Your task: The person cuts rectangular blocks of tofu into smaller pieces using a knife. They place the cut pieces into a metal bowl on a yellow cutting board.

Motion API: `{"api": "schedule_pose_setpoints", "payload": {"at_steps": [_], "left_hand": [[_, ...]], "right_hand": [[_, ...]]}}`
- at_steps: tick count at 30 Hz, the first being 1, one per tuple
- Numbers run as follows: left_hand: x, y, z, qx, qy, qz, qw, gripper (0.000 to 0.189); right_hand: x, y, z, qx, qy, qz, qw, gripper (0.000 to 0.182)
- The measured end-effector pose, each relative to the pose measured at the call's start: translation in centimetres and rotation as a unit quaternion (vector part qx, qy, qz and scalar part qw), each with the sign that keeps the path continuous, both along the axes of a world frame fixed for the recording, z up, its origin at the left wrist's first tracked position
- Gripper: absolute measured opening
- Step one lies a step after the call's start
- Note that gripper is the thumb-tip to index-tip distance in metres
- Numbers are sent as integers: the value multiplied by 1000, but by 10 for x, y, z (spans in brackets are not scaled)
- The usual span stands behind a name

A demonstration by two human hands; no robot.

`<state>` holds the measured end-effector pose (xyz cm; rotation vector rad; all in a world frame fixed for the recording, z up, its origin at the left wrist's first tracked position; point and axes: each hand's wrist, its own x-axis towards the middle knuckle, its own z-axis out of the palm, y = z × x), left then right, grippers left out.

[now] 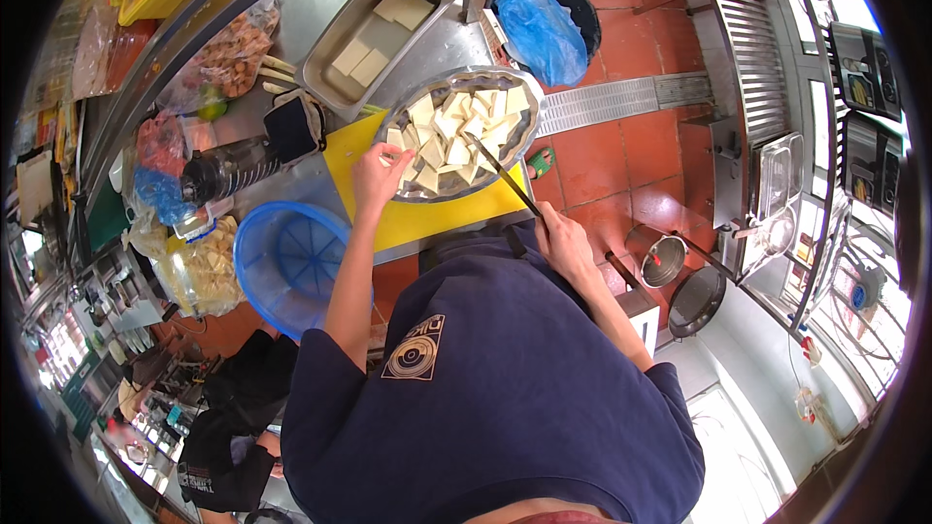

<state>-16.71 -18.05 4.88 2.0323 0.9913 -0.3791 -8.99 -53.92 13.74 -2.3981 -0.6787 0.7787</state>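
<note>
A fluted oval metal tray (535, 113) rests on a yellow cutting board (349, 149). Heaped in it are many pale flat cut pieces (457, 153), which look like tofu. At the tray's left rim my left hand (378, 178) has its fingertips pinched on a pale piece. My right hand (564, 240) grips the handle of a long knife (502, 171), at the tray's lower right. The blade slants up and left over the heap, its tip among the pieces. Behind the tray, a deep steel pan (382, 33) contains several larger pale slabs (360, 62).
A blue plastic basket (291, 262) stands left of me. Farther left lie a black-lidded clear container (229, 167), bagged eggs (237, 51) and a bag of pale food (200, 273). A bin with a blue bag (546, 29) stands beyond the counter. Another person (233, 437) is behind, left.
</note>
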Motion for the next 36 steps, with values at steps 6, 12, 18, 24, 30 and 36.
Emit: {"api": "schedule_pose_setpoints", "payload": {"at_steps": [6, 12, 18, 24, 30, 36], "left_hand": [[-14, -11, -13, -434, -151, 43, 887, 39], [22, -38, 29, -77, -40, -221, 971, 45], [24, -37, 12, 53, -67, -478, 874, 44], [37, 10, 14, 203, -234, -441, 843, 33], [116, 112, -10, 255, -202, -135, 936, 29], [154, 156, -75, 238, 19, -73, 968, 44]], "right_hand": [[0, -3, 0, -13, 7, -5, 1000, 20], [3, -2, 3, -12, 9, -17, 1000, 21], [6, 3, 9, 8, 3, -36, 999, 18], [6, 1, 6, 4, -4, -46, 999, 20], [9, 3, 6, -23, 0, -40, 999, 22], [13, 4, 15, -20, -14, -43, 999, 21]]}}
